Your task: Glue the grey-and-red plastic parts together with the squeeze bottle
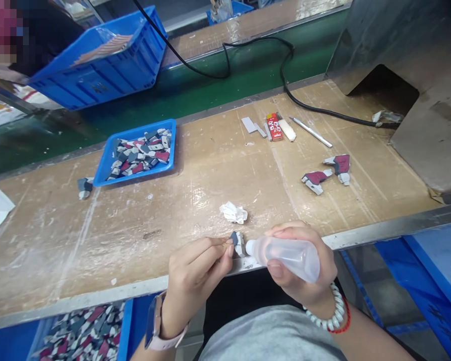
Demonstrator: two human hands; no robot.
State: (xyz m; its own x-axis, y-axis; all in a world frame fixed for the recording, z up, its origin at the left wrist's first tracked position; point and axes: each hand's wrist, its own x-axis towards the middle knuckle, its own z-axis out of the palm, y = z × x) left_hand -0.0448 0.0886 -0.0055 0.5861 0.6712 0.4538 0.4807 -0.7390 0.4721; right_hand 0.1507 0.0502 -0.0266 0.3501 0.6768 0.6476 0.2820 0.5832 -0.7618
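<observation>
Near the bench's front edge, my left hand (201,263) pinches a small grey and white moulded piece (238,243) between thumb and fingers. My right hand (308,255) is wrapped round a translucent plastic squeeze bottle (289,254), tilted on its side. The bottle's white tip points left at the piece, very close to it; whether they touch I cannot tell. Just beyond the piece lies a crumpled white tissue (233,212). Two maroon, grey and white pieces (317,180) lie to the right, and a single grey and white piece (84,187) lies far left.
A blue tray (134,179) of similar pieces stands at back left. A red lighter (274,127), a silver pen-like tool (311,132) and a black cable (323,115) lie at the back. A metal housing (432,115) bounds the right. Beyond is a blue crate (108,80) beside a person.
</observation>
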